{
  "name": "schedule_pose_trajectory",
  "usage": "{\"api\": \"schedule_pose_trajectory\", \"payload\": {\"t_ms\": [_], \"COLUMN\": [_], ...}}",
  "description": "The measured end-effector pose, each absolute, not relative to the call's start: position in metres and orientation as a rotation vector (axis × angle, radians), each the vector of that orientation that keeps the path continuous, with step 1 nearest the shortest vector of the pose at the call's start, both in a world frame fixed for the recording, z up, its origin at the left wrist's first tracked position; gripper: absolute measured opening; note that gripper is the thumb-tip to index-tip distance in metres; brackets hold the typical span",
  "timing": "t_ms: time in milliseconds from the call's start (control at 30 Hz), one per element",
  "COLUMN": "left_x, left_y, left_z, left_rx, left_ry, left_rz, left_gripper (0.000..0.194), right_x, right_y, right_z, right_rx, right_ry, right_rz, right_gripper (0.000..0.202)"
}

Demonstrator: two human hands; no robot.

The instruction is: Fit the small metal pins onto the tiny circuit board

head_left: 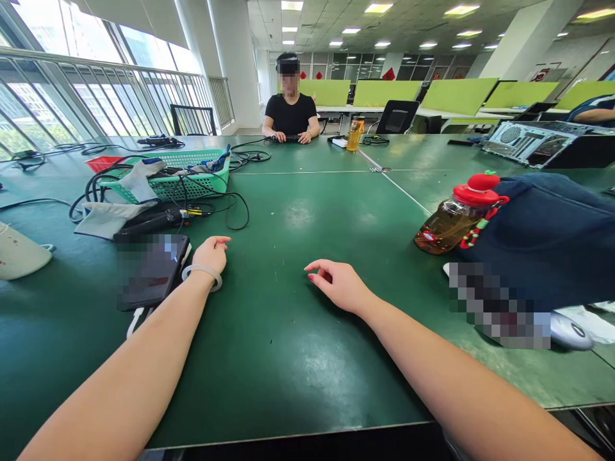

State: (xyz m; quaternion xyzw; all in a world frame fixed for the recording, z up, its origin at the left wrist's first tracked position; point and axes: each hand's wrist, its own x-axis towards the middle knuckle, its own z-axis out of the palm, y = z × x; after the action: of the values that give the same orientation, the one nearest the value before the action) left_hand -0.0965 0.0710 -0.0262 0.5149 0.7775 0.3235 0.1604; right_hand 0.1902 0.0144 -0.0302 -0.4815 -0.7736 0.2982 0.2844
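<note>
My left hand (211, 255) rests on the green table (288, 307), a pale bangle (214, 279) at its wrist. Its fingers are partly hidden; one points to the right. Close by on the left lies a dark phone (156, 272) with a white cable (134, 322) at its lower end. My right hand (339, 283) lies on its side on the table, fingers curved, with a gap between thumb and forefinger and nothing held there. The red-lidded bottle (446, 221) lies tilted against a dark blue bag (548, 237), right of that hand.
A green basket (211, 173) with gloves and cables stands back left, near a white cup (19, 253). Across the table sits a person (291, 114). At right are a computer case (533, 144) and a mouse (571, 331); farther back, an amber bottle (354, 134).
</note>
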Motion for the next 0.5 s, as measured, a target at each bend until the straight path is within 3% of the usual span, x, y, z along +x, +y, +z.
{"api": "schedule_pose_trajectory", "payload": {"t_ms": [300, 500], "left_x": [-0.003, 0.014], "left_y": [0.015, -0.005], "left_z": [-0.011, -0.008], "left_rx": [1.587, 1.580], "left_ry": [1.163, 1.180], "left_rz": [0.936, 0.898], "left_gripper": [0.031, 0.028], "right_x": [0.187, 0.186], "right_y": [0.021, 0.019], "right_z": [-0.037, -0.033], "right_rx": [-1.333, -1.237], "right_ry": [-2.207, -2.307], "right_rz": [0.671, 0.629], "right_gripper": [0.028, 0.016]}}
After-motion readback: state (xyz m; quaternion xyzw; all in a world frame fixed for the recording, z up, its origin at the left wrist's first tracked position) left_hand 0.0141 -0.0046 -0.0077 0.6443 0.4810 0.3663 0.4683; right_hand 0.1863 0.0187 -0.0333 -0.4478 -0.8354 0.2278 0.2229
